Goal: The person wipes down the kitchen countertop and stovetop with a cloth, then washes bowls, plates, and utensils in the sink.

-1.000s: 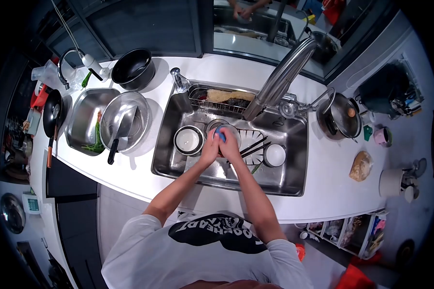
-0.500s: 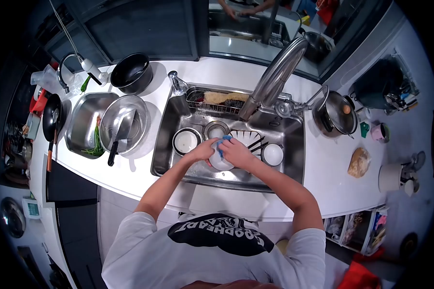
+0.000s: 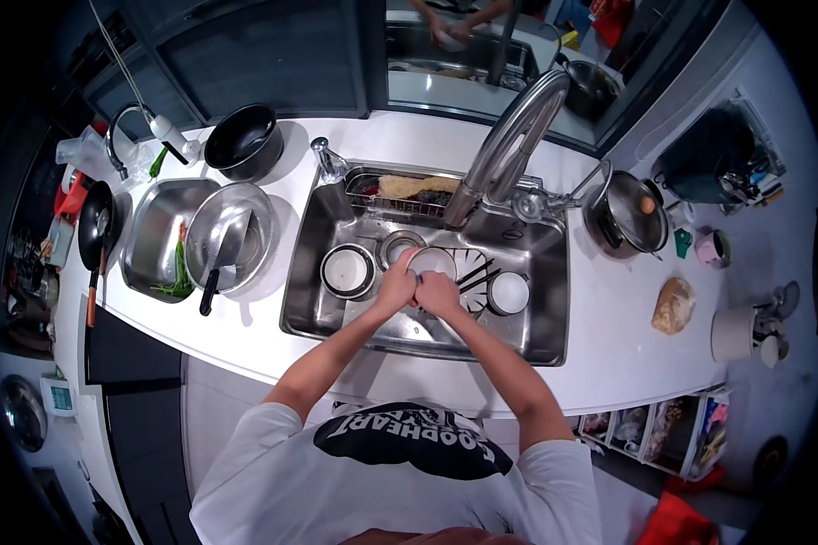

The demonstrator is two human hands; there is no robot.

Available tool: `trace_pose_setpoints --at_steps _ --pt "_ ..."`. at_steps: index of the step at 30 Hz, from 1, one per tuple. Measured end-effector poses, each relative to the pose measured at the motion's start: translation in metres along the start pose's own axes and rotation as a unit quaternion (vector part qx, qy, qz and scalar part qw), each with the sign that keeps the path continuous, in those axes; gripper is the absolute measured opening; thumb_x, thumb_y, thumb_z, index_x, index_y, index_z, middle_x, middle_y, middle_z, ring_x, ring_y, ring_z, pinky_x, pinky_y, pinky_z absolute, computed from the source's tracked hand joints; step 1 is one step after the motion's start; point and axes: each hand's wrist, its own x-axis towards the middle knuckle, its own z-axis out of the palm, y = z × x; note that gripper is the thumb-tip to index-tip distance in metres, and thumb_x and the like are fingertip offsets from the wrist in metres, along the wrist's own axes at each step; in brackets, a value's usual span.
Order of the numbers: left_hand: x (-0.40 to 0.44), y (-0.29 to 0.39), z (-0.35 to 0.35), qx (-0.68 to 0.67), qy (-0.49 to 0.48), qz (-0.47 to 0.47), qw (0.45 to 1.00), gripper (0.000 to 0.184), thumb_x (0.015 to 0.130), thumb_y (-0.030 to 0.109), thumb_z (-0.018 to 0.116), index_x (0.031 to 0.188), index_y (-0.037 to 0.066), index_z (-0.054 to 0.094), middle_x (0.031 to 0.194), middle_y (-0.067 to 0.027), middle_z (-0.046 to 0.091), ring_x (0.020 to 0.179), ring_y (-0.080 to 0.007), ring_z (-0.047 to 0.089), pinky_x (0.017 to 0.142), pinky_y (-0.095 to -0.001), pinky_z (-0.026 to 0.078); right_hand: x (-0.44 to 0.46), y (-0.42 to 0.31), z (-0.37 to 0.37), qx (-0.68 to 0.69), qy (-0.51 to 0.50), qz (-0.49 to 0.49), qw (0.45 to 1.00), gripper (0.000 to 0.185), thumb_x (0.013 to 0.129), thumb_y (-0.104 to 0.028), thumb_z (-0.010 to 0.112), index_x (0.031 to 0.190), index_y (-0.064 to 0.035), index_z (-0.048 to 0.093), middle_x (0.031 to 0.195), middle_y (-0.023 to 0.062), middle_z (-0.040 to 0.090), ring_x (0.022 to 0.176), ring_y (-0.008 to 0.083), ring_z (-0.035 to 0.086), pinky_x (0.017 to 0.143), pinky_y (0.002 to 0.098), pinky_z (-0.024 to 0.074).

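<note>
Over the large steel sink [image 3: 314, 313], my left hand [image 3: 397, 285] grips a white bowl [image 3: 433, 261] by its left rim. My right hand [image 3: 438, 292] is closed at the bowl's near side around the blue cloth, of which only a bit shows between the hands. Left of them in the sink sits a dark-rimmed white bowl [image 3: 346, 271], and a round metal strainer [image 3: 401, 247] lies behind. To the right are a patterned plate [image 3: 471, 263], dark chopsticks [image 3: 479, 281] and a small white bowl [image 3: 508, 293].
The tall faucet [image 3: 509, 145] arches over the sink's back right. A wire basket [image 3: 409, 204] hangs at the back. A glass bowl with a knife [image 3: 231, 254] and a black pot [image 3: 244, 143] stand left; a lidded pot [image 3: 625, 213] stands right.
The bowl has turned and risen from its lower spot half a second ago. My right forearm has swung inward, and the blue cloth is now mostly hidden by my hands.
</note>
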Motion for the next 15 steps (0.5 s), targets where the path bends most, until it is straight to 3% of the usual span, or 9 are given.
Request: trace_pose_setpoints --at_steps 1,2,3,5,6,8,10,11,15 --pt "-0.001 0.000 0.002 -0.007 0.014 0.001 1.000 0.042 0.086 0.010 0.037 0.128 0.012 0.039 0.090 -0.0179 0.058 0.059 -0.0229 0.060 0.042 -0.0305 0.051 0.006 0.008 0.005 0.231 -0.029 0.029 0.972 0.016 0.070 -0.013 0.053 0.079 -0.0019 0.061 0.070 0.0096 0.058 0.064 0.0211 0.058 0.062 0.0316 0.0484" --pt "-0.002 0.000 0.004 -0.013 0.028 0.000 1.000 0.040 0.088 0.014 0.038 0.128 0.012 0.039 0.089 -0.0174 0.058 0.060 -0.0229 0.061 0.043 -0.0304 0.051 0.011 0.016 0.009 0.451 -0.057 0.057 0.889 0.016 0.070 -0.015 0.054 0.078 -0.0018 0.060 0.070 0.0087 0.057 0.066 0.0191 0.057 0.063 0.0302 0.0474" --pt "0.005 -0.013 0.006 0.031 0.060 0.079 0.995 0.039 0.090 0.019 0.038 0.128 0.012 0.038 0.089 -0.0172 0.058 0.063 -0.0227 0.061 0.043 -0.0307 0.051 0.013 0.023 0.006 0.578 -0.106 0.103 0.802 0.020 0.072 -0.013 0.052 0.087 -0.0016 0.058 0.078 0.0077 0.057 0.068 0.0167 0.055 0.064 0.0290 0.0457" --pt "0.027 -0.051 0.012 0.117 0.123 0.235 0.957 0.040 0.093 0.029 0.038 0.129 0.012 0.037 0.089 -0.0170 0.057 0.067 -0.0223 0.062 0.043 -0.0312 0.051 0.006 0.011 0.006 0.655 0.033 0.158 0.738 0.025 0.074 -0.013 0.053 0.096 -0.0014 0.054 0.086 0.0095 0.056 0.074 0.0177 0.055 0.065 0.0299 0.0452" --pt "0.016 -0.036 0.012 0.054 0.093 0.162 0.981 0.042 0.093 0.031 0.037 0.130 0.011 0.036 0.091 -0.0170 0.057 0.071 -0.0222 0.062 0.043 -0.0314 0.052 0.003 0.006 0.005 0.683 0.101 0.184 0.699 0.028 0.074 -0.012 0.053 0.100 -0.0013 0.053 0.091 0.0104 0.056 0.077 0.0182 0.055 0.065 0.0303 0.0450" --pt "-0.015 0.013 0.011 -0.072 0.028 0.013 0.997 0.046 0.094 0.037 0.036 0.131 0.010 0.033 0.094 -0.0170 0.057 0.079 -0.0221 0.062 0.045 -0.0318 0.052 0.007 0.005 0.012 0.582 0.220 0.133 0.771 0.035 0.076 -0.005 0.052 0.110 0.0012 0.046 0.100 0.0111 0.053 0.088 0.0216 0.054 0.074 0.0327 0.0445" --pt "-0.011 0.004 0.016 0.002 0.052 0.065 0.997 0.047 0.094 0.038 0.034 0.132 0.009 0.032 0.095 -0.0159 0.056 0.080 -0.0227 0.061 0.045 -0.0316 0.053 0.012 -0.010 0.021 0.415 0.332 0.072 0.844 0.034 0.076 -0.002 0.050 0.110 0.0026 0.046 0.100 0.0110 0.053 0.090 0.0225 0.053 0.078 0.0327 0.0436" --pt "-0.008 0.001 0.017 -0.002 0.050 0.068 0.996 0.047 0.094 0.038 0.034 0.132 0.009 0.031 0.095 -0.0152 0.056 0.080 -0.0227 0.061 0.046 -0.0313 0.054 0.010 -0.012 0.021 0.415 0.315 0.072 0.851 0.034 0.075 0.003 0.049 0.109 0.0030 0.048 0.095 0.0111 0.055 0.088 0.0213 0.055 0.081 0.0307 0.0420" --pt "-0.001 -0.004 0.005 -0.087 0.013 0.036 0.995 0.046 0.095 0.038 0.032 0.132 0.010 0.031 0.093 -0.0118 0.056 0.070 -0.0199 0.062 0.044 -0.0289 0.052 0.009 0.006 -0.004 0.416 -0.016 -0.041 0.908 0.033 0.070 -0.001 0.050 0.103 -0.0006 0.056 0.092 0.0107 0.059 0.084 0.0182 0.056 0.074 0.0283 0.0433"
